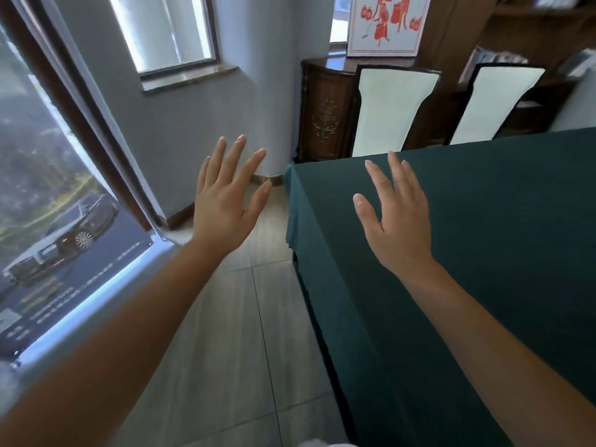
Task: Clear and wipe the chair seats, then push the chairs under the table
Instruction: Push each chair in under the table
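— While both arms reach out in front of the body, what do the hands have in them?

— Nothing. The left hand (225, 201) is spread flat, fingers apart, over the pale tiled floor (245, 333) beside the table. The right hand (398, 217) is spread the same way above the table covered with a dark green cloth (483, 237). Neither touches anything. I judge they are raised this way because no cloth or chair is within reach yet.

— Where are the chairs, then?

— Two tall dark-framed chairs with white padded backs, one (392, 108) near the table's far corner and the other (496, 101) to its right, stand at the far side of the table. Their seats are hidden behind the tabletop, so I cannot tell whether anything lies on them or how far in they sit.

— Anything in the way?

— The table itself lies between the person and the chairs. The floor strip along its left edge looks free, bounded by the grey wall (180, 130) and a large window with a car poster (64, 240). A carved dark wooden cabinet (325, 114) stands just beside the nearer chair, likely leaving little room there. No wiping cloth shows anywhere.
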The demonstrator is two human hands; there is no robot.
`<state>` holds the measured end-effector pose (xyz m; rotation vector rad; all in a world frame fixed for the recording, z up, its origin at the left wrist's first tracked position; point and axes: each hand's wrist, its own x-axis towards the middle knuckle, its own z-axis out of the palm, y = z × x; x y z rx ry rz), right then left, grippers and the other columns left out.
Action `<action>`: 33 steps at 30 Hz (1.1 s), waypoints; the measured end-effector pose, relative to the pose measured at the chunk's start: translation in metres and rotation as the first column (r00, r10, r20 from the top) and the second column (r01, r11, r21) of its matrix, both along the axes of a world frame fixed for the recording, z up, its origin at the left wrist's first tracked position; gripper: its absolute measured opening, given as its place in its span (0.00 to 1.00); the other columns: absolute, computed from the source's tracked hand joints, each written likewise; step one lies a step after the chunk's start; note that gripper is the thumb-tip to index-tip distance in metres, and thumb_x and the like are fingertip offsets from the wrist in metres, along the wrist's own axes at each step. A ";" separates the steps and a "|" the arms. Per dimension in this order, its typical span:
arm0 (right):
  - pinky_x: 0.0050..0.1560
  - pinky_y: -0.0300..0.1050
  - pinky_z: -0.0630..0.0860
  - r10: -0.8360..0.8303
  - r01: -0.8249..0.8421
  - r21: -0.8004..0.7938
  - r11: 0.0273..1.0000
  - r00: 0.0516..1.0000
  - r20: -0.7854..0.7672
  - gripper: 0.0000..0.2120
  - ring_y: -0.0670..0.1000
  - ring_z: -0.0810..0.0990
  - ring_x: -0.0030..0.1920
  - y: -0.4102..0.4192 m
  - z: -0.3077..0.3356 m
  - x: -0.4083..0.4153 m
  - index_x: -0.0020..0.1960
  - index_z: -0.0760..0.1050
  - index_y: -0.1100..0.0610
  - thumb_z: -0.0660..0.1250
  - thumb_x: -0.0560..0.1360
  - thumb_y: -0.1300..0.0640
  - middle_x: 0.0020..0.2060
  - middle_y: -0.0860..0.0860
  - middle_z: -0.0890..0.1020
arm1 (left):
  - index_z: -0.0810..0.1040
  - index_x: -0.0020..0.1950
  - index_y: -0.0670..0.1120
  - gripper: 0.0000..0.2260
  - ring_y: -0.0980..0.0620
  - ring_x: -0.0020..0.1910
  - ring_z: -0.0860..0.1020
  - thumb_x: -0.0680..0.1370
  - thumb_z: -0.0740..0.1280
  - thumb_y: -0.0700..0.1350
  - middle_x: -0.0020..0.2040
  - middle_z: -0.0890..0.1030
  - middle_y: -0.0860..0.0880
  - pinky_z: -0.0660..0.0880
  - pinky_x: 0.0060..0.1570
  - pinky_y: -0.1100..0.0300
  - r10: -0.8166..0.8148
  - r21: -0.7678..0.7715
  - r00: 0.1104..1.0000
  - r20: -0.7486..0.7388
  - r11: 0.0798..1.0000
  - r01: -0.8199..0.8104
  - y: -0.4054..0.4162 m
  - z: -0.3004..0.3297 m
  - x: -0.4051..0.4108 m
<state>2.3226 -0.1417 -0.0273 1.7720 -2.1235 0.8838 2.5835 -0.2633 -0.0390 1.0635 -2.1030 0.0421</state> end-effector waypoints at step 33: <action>0.80 0.59 0.57 -0.351 0.351 -0.013 0.936 0.936 -0.001 0.27 0.57 0.54 0.83 -0.560 -0.015 -0.143 0.82 0.59 0.45 0.53 0.85 0.39 0.83 0.53 0.56 | 0.65 0.80 0.55 0.23 0.47 0.84 0.49 0.85 0.57 0.59 0.84 0.58 0.50 0.51 0.81 0.41 -0.383 0.029 0.920 0.085 0.924 0.382 -0.635 -0.018 -0.202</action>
